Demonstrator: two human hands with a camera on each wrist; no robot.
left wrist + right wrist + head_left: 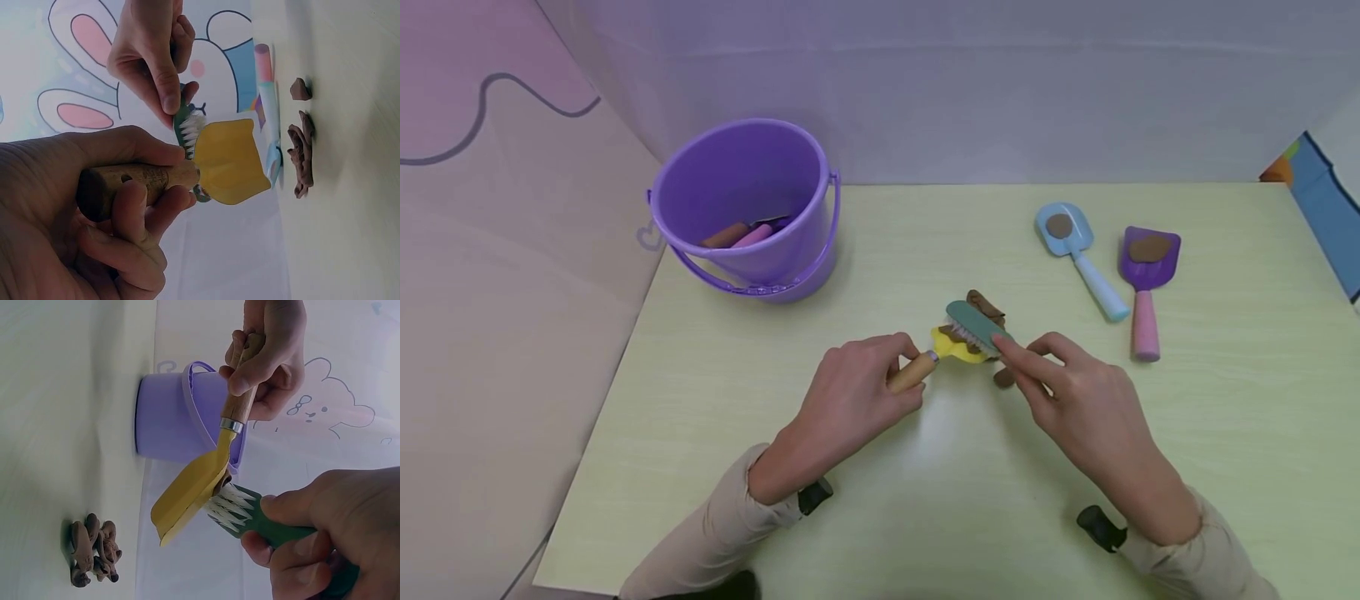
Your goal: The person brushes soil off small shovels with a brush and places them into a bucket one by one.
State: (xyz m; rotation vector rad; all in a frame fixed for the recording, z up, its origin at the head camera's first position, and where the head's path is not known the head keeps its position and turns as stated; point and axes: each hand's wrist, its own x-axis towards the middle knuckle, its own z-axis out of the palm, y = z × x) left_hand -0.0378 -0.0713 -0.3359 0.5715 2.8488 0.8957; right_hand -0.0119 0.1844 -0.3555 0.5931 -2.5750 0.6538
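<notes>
Over the desk [955,500], the left grip [857,383] holds the yellow shovel [947,344] by its wooden handle [912,373], likely the surest hold on something light and stiff-looking, while the right grip [1088,404] pinches the soft-bristled green brush [978,324].

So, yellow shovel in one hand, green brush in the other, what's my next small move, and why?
I'd probably draw the green brush along the yellow shovel: brown material sits on it, by the bristles, and your left hand grips the wooden handle.
</notes>
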